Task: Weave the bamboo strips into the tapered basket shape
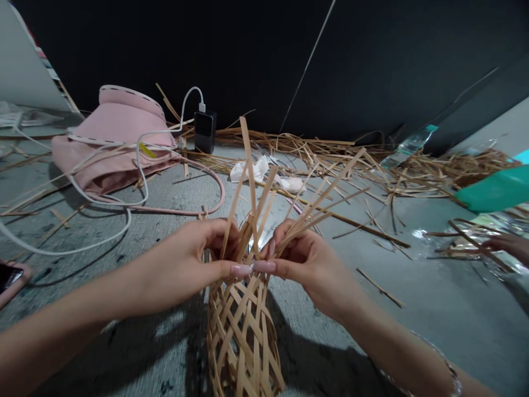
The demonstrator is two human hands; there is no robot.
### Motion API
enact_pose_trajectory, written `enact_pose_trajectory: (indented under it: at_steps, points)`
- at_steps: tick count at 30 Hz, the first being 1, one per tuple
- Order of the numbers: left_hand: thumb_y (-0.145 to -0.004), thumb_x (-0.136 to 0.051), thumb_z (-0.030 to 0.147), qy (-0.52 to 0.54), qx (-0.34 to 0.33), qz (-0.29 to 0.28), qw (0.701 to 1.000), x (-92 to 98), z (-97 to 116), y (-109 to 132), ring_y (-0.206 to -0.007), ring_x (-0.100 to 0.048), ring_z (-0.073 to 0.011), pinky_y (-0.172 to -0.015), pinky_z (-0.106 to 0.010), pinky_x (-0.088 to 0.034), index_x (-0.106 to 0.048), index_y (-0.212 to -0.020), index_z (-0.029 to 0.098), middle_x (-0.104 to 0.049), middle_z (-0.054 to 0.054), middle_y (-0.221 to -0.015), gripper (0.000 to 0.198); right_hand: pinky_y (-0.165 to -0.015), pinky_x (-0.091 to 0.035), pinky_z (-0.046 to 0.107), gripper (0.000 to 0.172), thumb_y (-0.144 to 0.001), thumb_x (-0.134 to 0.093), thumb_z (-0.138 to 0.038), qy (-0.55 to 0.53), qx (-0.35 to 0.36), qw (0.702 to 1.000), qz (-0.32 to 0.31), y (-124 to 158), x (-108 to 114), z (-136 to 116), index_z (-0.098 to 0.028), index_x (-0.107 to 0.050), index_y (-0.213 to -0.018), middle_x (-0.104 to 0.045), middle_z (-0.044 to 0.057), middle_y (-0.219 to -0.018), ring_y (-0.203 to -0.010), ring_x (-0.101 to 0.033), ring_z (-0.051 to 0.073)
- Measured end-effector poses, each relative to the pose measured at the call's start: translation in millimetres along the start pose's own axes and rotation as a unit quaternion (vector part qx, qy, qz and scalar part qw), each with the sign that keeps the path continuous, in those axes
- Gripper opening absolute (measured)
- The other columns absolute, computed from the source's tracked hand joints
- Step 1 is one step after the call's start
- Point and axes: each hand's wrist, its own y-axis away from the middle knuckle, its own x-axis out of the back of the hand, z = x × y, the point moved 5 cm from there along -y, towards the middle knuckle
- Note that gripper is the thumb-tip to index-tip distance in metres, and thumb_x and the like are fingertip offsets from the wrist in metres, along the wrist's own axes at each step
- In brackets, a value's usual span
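Note:
A half-woven basket (243, 336) of thin tan bamboo strips stands on the grey floor in front of me, loose strip ends (264, 187) fanning upward from its top. My left hand (194, 259) grips the basket's upper rim from the left, fingers curled round several strips. Opposite it, my right hand (303, 262) pinches a bundle of strips at the rim from the right. Both thumbs meet over the weave.
A pink bag (115, 138) lies at back left with a white cable (82, 242) and a black charger (205, 131). Loose strips (372, 160) litter the floor behind. A phone (10, 278) lies far left. Another person's hand (510, 245) and a teal object (496, 190) are at right.

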Motion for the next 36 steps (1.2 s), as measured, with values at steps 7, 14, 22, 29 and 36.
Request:
enact_pose_trajectory:
  at_steps: [7, 14, 22, 29, 36]
  points:
    - [-0.082, -0.068, 0.028, 0.018, -0.004, 0.002, 1.0, 1.2, 1, 0, -0.076, -0.06, -0.0123, -0.071, -0.024, -0.046, -0.063, -0.076, 0.02, -0.064, 0.004, -0.077, 0.011, -0.066, -0.053, 0.021, 0.025, -0.066, -0.082, -0.013, -0.012, 0.001, 1.0, -0.008, 0, 2, -2, -0.019, -0.059, -0.074, -0.07, -0.004, -0.072, -0.067, -0.066, 0.008]
    - [-0.08, -0.071, 0.024, 0.026, 0.009, -0.004, 1.0, 1.2, 0, -1, -0.077, -0.061, -0.0119, -0.072, -0.022, -0.047, -0.064, -0.077, 0.02, -0.065, 0.005, -0.078, 0.008, -0.068, -0.053, 0.022, 0.027, -0.062, -0.086, -0.018, 0.014, 0.007, 1.0, -0.009, -1, 2, -6, -0.019, -0.061, -0.072, -0.067, -0.004, -0.072, -0.067, -0.064, 0.009]
    - [-0.079, -0.07, 0.025, 0.009, 0.026, -0.003, 1.0, 2.2, -2, 0, -0.079, -0.062, -0.0135, -0.073, -0.023, -0.048, -0.066, -0.083, 0.02, -0.066, 0.004, -0.081, 0.007, -0.066, -0.053, 0.02, 0.027, -0.063, -0.085, -0.017, 0.023, 0.0, 1.0, -0.003, 0, 2, -7, -0.019, -0.06, -0.073, -0.068, -0.004, -0.072, -0.067, -0.065, 0.008]
    - [-0.077, -0.071, 0.027, 0.004, 0.031, -0.001, 1.0, 2.1, -5, -1, -0.079, -0.062, -0.0139, -0.073, -0.024, -0.047, -0.066, -0.08, 0.02, -0.067, 0.005, -0.08, 0.009, -0.063, -0.051, 0.018, 0.029, -0.061, -0.086, -0.018, 0.052, 0.004, 0.999, 0.009, 2, 3, -10, -0.019, -0.059, -0.071, -0.067, -0.004, -0.071, -0.065, -0.063, 0.007]
    - [-0.077, -0.07, 0.028, -0.004, 0.033, -0.004, 0.999, 0.8, -6, -3, -0.081, -0.062, -0.0159, -0.076, -0.027, -0.047, -0.067, -0.082, 0.02, -0.069, 0.003, -0.083, 0.01, -0.067, -0.052, 0.02, 0.032, -0.062, -0.086, -0.02, 0.083, 0.039, 0.996, 0.005, 4, 0, -14, -0.02, -0.056, -0.075, -0.067, -0.004, -0.073, -0.067, -0.063, 0.008]
